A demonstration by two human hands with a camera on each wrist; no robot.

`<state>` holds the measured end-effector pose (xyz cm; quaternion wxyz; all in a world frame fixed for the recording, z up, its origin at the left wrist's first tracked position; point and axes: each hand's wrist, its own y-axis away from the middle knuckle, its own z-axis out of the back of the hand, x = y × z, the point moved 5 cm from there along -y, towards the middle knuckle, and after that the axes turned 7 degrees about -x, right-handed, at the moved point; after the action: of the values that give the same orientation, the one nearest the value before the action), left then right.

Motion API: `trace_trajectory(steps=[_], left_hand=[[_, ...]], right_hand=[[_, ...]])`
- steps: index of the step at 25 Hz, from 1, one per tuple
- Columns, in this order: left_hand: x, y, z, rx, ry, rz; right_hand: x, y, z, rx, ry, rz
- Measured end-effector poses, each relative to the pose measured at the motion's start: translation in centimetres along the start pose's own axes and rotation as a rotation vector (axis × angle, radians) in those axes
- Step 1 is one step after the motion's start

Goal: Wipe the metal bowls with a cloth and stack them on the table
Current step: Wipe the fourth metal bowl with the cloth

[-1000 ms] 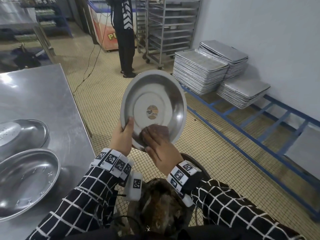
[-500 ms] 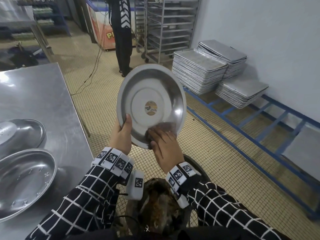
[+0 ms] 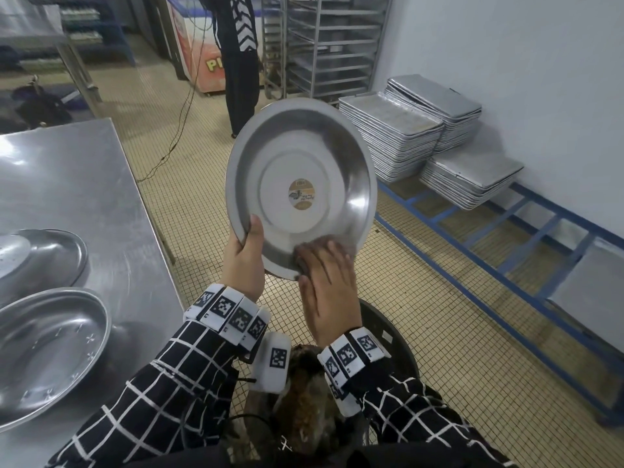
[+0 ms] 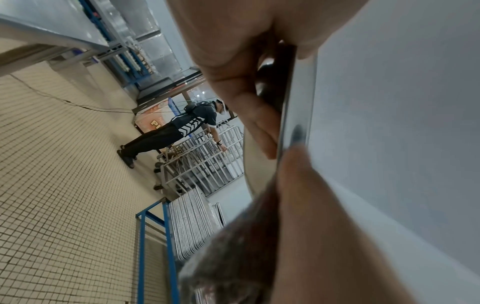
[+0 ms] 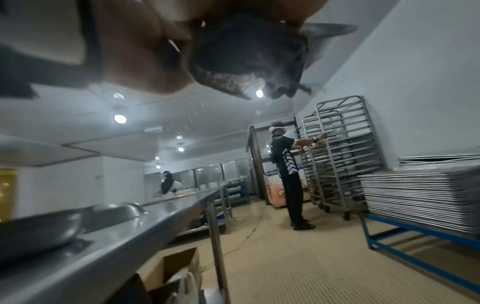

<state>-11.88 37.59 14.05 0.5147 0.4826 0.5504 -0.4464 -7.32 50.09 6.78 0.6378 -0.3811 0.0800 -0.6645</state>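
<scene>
Bowl [image 3: 304,153] of metal stands tilted upright in the air above the tiled floor, hollow toward the wearer, with a round sticker [image 3: 301,194] at its centre. Left hand [image 3: 243,265] grips the rim at 7 o'clock, thumb inside. Right hand [image 3: 329,292] pinches a dark cloth [image 3: 304,252] over the rim at 6 o'clock. Two more bowls [image 3: 44,352] lie on the desk [image 3: 67,184], out at 9 o'clock.

bowl [image 3: 324,143]: smooth, glossy metal; paper sticker [image 3: 301,194]. cloth [image 5: 246,51]: dark, rough, frayed. tabletop [image 3: 67,184]: brushed steel, dull sheen.
</scene>
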Motion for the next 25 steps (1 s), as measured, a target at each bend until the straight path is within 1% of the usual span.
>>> trace_trajectory(steps=[1,2,4,7,10,11,14,17,19,21,23,25], left_hand=[[-0.1,0.1,0.1,0.001,0.0,0.011],[-0.1,0.0,0.2,0.003,0.006,0.02],[0.0,0.0,0.4,0.016,0.021,0.039],[0.6,-0.3,0.5,0.03,0.029,0.097],[1.5,-0.9,0.9,0.039,0.061,0.168],[1.7,-1.1,1.0,0.04,0.067,0.192],[2.2,-2.1,2.0,0.059,0.063,0.24],[2.0,-3.1,2.7,0.09,-0.004,0.238],[1.7,-3.8,2.9,0.109,-0.03,0.226],[1.7,-4.2,3.0,0.13,-0.05,0.159],[1.7,-4.1,3.0,0.135,-0.11,0.032],[2.1,-3.5,2.7,0.133,-0.149,-0.045]], right_hand=[[-1.2,0.0,0.0,-0.009,0.032,-0.059],[-2.2,-0.2,0.0,-0.017,0.004,-0.113],[-3.7,-1.4,0.6,-0.069,-0.157,-0.219],[-5.3,-3.6,2.2,-0.171,-0.36,-0.469],[-6.9,-4.8,3.2,-0.202,-0.599,-0.721],[-7.3,-4.9,3.4,-0.203,-0.65,-0.772],[-8.1,-5.1,3.6,-0.145,-0.637,-0.803],[-8.1,-4.3,2.9,-0.048,-0.671,-0.854],[-7.7,-3.4,2.7,-0.04,-0.691,-0.873],[-7.1,-2.6,2.7,-0.086,-0.721,-0.897],[-6.6,-1.6,2.4,-0.136,-0.743,-0.94],[-6.1,-0.8,2.0,-0.18,-0.787,-0.993]])
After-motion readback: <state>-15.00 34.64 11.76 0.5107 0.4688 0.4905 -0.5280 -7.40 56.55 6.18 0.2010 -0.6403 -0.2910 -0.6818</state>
